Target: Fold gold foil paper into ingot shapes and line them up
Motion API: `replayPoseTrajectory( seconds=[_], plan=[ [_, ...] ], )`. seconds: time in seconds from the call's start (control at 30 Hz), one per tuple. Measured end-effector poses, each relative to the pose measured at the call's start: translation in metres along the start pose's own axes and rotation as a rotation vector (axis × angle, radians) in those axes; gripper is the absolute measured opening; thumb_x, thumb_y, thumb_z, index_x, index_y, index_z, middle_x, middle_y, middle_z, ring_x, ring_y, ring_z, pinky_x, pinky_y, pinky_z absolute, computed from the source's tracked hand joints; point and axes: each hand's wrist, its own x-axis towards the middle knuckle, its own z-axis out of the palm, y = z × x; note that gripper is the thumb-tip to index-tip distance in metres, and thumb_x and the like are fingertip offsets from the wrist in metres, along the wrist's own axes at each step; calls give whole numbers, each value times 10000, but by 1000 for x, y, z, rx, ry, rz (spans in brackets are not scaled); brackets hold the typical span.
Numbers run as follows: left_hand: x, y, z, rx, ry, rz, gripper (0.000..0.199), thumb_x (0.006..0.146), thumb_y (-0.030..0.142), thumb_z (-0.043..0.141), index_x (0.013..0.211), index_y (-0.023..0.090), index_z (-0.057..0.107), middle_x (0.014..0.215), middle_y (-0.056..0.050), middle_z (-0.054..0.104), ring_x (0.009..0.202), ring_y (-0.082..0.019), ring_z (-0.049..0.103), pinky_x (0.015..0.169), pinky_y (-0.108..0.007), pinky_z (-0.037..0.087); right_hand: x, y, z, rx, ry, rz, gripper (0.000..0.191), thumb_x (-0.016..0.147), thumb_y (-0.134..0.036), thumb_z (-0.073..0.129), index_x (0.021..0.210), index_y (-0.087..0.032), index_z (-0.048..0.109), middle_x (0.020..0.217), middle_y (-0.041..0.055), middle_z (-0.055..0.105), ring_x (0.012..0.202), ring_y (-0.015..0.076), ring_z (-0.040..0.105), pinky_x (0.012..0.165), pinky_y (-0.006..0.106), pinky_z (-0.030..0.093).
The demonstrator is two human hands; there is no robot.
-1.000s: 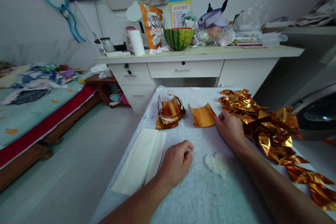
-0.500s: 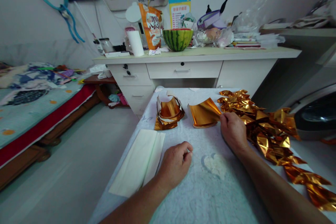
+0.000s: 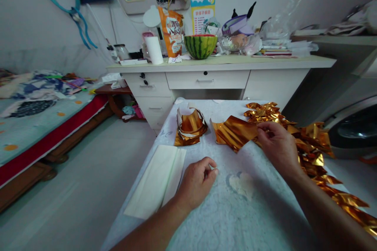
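My right hand (image 3: 278, 143) pinches the right edge of a gold foil sheet (image 3: 237, 131), which slants up off a small stack at the table's middle. My left hand (image 3: 198, 182) rests on the cloth with curled fingers, beside white paper sheets (image 3: 154, 180); a small gap shows between thumb and forefinger, and whether something thin is held there cannot be made out. Left of the foil sheet stands a curled bundle of gold foil with pale strips (image 3: 191, 125). Folded gold foil pieces (image 3: 316, 145) lie in a long heap on the right, partly behind my right hand.
The table (image 3: 224, 219) has a pale blue cloth. Behind it stands a white desk (image 3: 207, 80) with a watermelon half (image 3: 200, 46), an orange pouch (image 3: 172, 33) and plastic bags. A bed (image 3: 44, 125) is at the left, a washing machine (image 3: 356, 125) at the right.
My right hand has moved right and slightly toward me, drawing the gold foil sheet partly off the stack. My left hand has stayed nearly in place.
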Motion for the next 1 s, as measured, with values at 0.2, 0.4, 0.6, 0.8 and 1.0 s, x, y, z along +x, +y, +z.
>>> replayPoseTrajectory(
  seconds=[0.2,0.4,0.6,0.8,1.0],
  plan=[
    [1,-4,2,-275,-17,-26,181,864,290,564,1008,182,574,683,51,501,620,-111,485,573,-219,369,-33,-1,-9,308,-94,-60,142,882,-280,553,986,-210,618,942,68,693,733,182,691,662,328,573],
    [1,-1,2,-479,-24,-122,554,837,267,591,1328,196,345,877,-6,621,644,-114,570,600,-241,429,-61,-4,-20,309,-148,-339,150,888,-133,537,979,-236,597,1092,73,671,1043,200,639,900,370,530],
    [1,1,-2,-580,-118,-187,560,842,304,577,1342,193,352,1013,-75,647,652,-121,617,540,-229,413,-74,-5,-20,346,-181,-389,200,891,-101,536,1022,-238,598,1105,77,663,1035,192,635,866,331,533],
    [-1,4,-3,-533,-210,-136,607,766,238,666,1319,185,422,699,55,552,535,-63,467,490,-176,332,-75,-5,-10,405,-154,-264,158,904,-156,548,1021,-250,599,1158,82,658,1104,225,617,952,411,497],
    [-3,6,1,-672,-341,-179,783,780,335,661,1440,210,257,1101,-114,631,615,-124,636,511,-228,425,-76,-8,-12,471,-200,-206,152,909,-183,554,1028,-263,604,1209,82,638,1161,241,586,991,443,465]
  ],
)
